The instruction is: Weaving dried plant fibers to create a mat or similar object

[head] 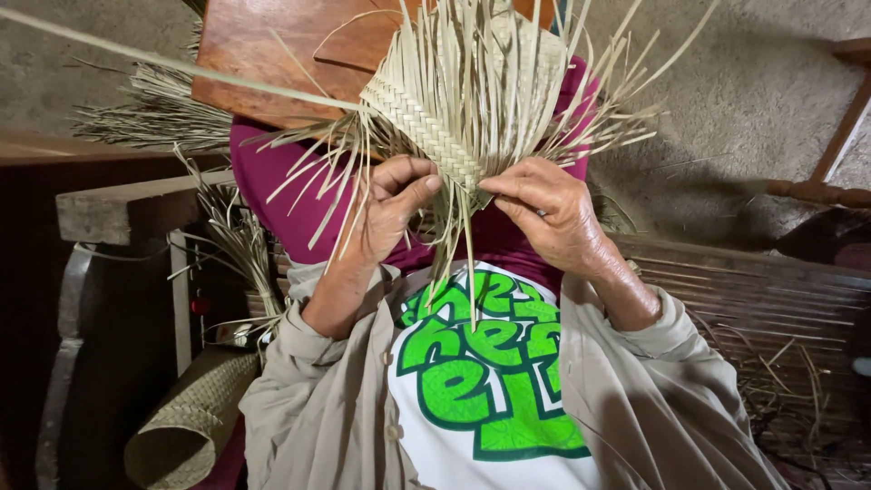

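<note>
I hold a partly woven mat of pale dried palm strips [454, 91] over my lap, on a reddish wooden board [272, 54]. A tight plaited band [422, 127] runs diagonally along its near edge, with loose strips fanning out around it. My left hand [386, 209] pinches strips at the lower end of the band, thumb on top. Just right of the same spot, my right hand [549, 209] grips strips between its fingers. Both hands nearly touch at the weave's corner.
A rolled woven mat [186, 426] lies at lower left beside a wooden bench edge [127, 209]. Bundles of dried strips [154, 113] lie on the concrete floor at upper left. A slatted wooden seat [753, 299] with scraps is at right, a chair leg [839, 136] beyond.
</note>
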